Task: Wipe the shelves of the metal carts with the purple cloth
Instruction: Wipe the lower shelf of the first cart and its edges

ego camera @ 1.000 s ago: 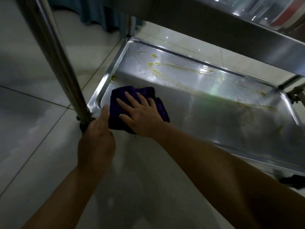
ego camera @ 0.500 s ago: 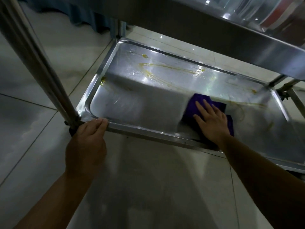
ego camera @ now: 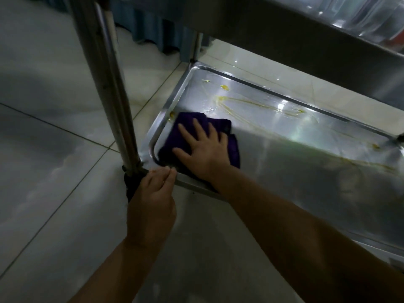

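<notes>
Since half a second ago the right hand [ego camera: 204, 149] has carried the purple cloth [ego camera: 197, 138] from the right-centre of the bottom shelf [ego camera: 306, 162] back to its near left corner, and the view has swung so that the cart's upright post [ego camera: 109, 88] now stands nearer the middle. That right hand lies flat on the cloth with its fingers straight and spread, pressing it onto the metal; the cloth is bunched, with its left edge against the shelf's raised left rim and its near edge at the front rim. Left hand [ego camera: 153, 197] rests at the front left corner of the cart, fingers [ego camera: 162, 174] straight and close together, their tips touching the front rim just beside the foot of the post. Yellowish smears [ego camera: 258, 104] streak the far part of the shelf beyond the cloth, with a small yellow blob [ego camera: 225, 87] near the far left corner and another spot [ego camera: 172, 115] at the left rim just beside the cloth. An upper shelf [ego camera: 306, 40] of the cart overhangs the far right. The cart stands on a pale tiled floor [ego camera: 54, 149], and a blue curtain [ego camera: 153, 33] hangs behind it.
</notes>
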A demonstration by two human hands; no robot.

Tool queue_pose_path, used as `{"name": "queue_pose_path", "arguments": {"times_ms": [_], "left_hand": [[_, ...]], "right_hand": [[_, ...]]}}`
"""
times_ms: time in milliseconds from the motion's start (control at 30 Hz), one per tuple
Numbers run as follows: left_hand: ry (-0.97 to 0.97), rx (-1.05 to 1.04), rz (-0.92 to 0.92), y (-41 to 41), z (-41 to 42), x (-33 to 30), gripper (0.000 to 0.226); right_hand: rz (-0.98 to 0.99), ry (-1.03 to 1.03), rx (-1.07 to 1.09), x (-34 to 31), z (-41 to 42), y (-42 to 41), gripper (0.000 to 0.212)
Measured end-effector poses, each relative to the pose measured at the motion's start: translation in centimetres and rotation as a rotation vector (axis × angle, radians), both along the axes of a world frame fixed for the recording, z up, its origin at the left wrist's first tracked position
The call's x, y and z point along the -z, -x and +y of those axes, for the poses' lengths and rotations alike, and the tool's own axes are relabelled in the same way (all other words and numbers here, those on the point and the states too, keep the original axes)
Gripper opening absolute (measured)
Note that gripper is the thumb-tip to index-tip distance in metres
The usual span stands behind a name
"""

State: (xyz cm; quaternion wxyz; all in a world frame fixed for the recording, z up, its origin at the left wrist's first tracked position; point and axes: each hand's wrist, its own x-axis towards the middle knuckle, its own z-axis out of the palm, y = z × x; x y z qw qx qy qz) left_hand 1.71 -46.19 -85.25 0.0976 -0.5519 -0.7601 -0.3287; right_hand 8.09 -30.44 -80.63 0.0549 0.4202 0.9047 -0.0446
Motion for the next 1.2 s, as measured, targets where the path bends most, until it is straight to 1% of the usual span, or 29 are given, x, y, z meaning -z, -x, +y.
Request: {"name": "queue_pose_path", "arguments": {"times_ms": [67, 167, 433, 533, 600, 667, 767, 833, 900, 967, 1033, 1100, 1200], "left_hand": [[-0.002, -0.004, -0.009, 0.0, 0.0, 0.0, 0.041], [-0.017, 0.007, 0.003, 0.2, 0.1, -0.1, 0.04], [-0.059, 0.031, -0.017, 0.4, 0.0, 0.4, 0.038], [-0.075, 0.041, 0.004, 0.6, 0.0, 0.4, 0.037], [-0.087, 0.051, 0.001, 0.6, 0.0, 0.5, 0.038], [-0.107, 0.05, -0.029, 0.6, 0.1, 0.6, 0.04], [-0.095, 0.043, -0.055, 0.6, 0.2, 0.6, 0.045], [-0.058, 0.042, -0.044, 0.4, 0.2, 0.4, 0.045], [-0.033, 0.044, -0.034, 0.3, 0.1, 0.2, 0.044], [-0.039, 0.041, -0.043, 0.3, 0.1, 0.1, 0.042], [-0.057, 0.033, -0.04, 0.4, 0.1, 0.0, 0.041], [-0.068, 0.033, -0.035, 0.5, 0.0, -0.1, 0.045], [-0.049, 0.057, -0.026, 0.5, 0.0, 0.2, 0.038]], "right_hand": [[0.03, 0.021, -0.071, 0.2, -0.1, 3.2, 0.069], [0.067, 0.009, -0.081, 0.7, 1.7, 5.1, 0.071], [0.026, 0.019, 0.1, -0.4, 12.7, 7.5, 0.069], [0.02, 0.043, 0.128, -0.4, 14.3, 8.0, 0.069], [0.029, 0.036, 0.119, -0.3, 13.4, 7.7, 0.069], [0.028, 0.016, 0.059, -0.1, 10.8, 6.9, 0.069], [0.034, -0.016, -0.114, 0.3, 4.5, 4.7, 0.071], [0.024, 0.002, -0.238, 0.3, 1.0, 3.3, 0.072], [0.013, 0.028, -0.299, 0.3, 0.3, 2.5, 0.072], [0.016, 0.011, -0.321, 0.2, 1.7, 2.6, 0.071], [0.014, -0.045, -0.284, 0.4, 4.7, 3.2, 0.07], [0.003, -0.092, -0.18, 0.6, 8.7, 3.3, 0.068], [-0.006, -0.078, -0.028, 0.3, 14.1, 1.3, 0.065]]}}
